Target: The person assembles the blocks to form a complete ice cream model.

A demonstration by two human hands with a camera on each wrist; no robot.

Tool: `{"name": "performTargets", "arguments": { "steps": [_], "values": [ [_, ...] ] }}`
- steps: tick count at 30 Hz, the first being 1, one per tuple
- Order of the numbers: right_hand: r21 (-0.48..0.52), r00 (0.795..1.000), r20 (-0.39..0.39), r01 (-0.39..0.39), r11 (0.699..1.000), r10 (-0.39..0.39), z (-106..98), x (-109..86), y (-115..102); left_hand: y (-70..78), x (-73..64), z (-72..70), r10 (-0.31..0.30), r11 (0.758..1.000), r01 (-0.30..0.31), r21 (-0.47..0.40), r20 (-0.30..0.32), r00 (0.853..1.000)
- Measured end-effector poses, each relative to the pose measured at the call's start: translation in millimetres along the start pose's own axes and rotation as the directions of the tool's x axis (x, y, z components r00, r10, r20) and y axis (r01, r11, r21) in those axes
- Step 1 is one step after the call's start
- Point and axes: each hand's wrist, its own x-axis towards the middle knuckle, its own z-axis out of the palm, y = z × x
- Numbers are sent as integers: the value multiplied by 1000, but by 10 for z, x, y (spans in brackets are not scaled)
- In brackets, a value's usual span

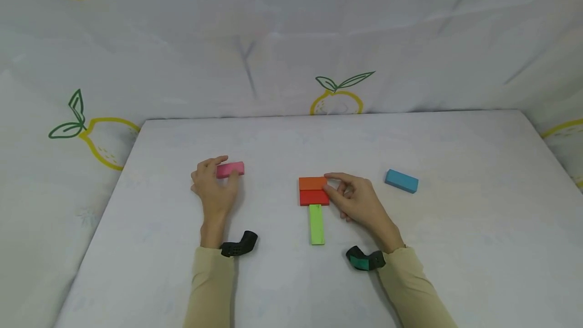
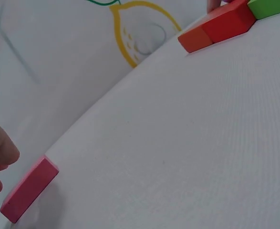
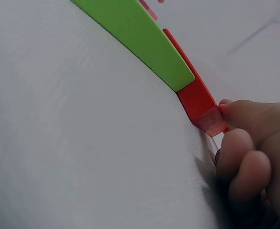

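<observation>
The left hand (image 1: 215, 186) reaches around a pink block (image 1: 230, 169), thumb and fingers spread on either side of it. A gap shows between its fingers and the pink block (image 2: 29, 190) in the left wrist view. An orange block (image 1: 312, 183) lies flush behind a red block (image 1: 314, 198), both sideways. The right hand (image 1: 357, 199) pinches the orange block's right end between thumb and index finger, its other fingers curled underneath. A light green block (image 1: 316, 224) extends from the middle of the red block's front side toward the person.
To the right of the right hand lies a blue block (image 1: 402, 180), set at a slant. All blocks are on a white table (image 1: 478, 206). Behind its back edge hangs a white cloth (image 1: 191, 54) printed with lemons. Black wrist devices (image 1: 239, 244) stick out from both sleeves.
</observation>
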Motion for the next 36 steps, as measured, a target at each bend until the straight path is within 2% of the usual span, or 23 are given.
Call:
{"name": "performTargets", "arguments": {
  "steps": [4, 10, 21, 25, 36],
  "values": [
    [9, 1000, -7, 10, 1000, -10, 8, 1, 6, -26, 18, -57, -26, 999, 25, 20, 52, 998],
    [13, 1000, -9, 14, 1000, -14, 10, 9, 17, -99, 54, -130, -48, 997, 37, 73, 151, 987],
    [28, 1000, -5, 3, 1000, -3, 11, 14, 26, -107, 64, -133, -93, 991, 75, 107, 177, 980],
    [30, 1000, -5, 6, 1000, -6, 10, 16, 34, -111, 62, -129, -84, 990, 60, 126, 194, 977],
    [23, 1000, -5, 12, 1000, -12, 8, 6, 24, -68, 38, -91, -8, 992, -23, 127, 238, 971]
  ]
}}
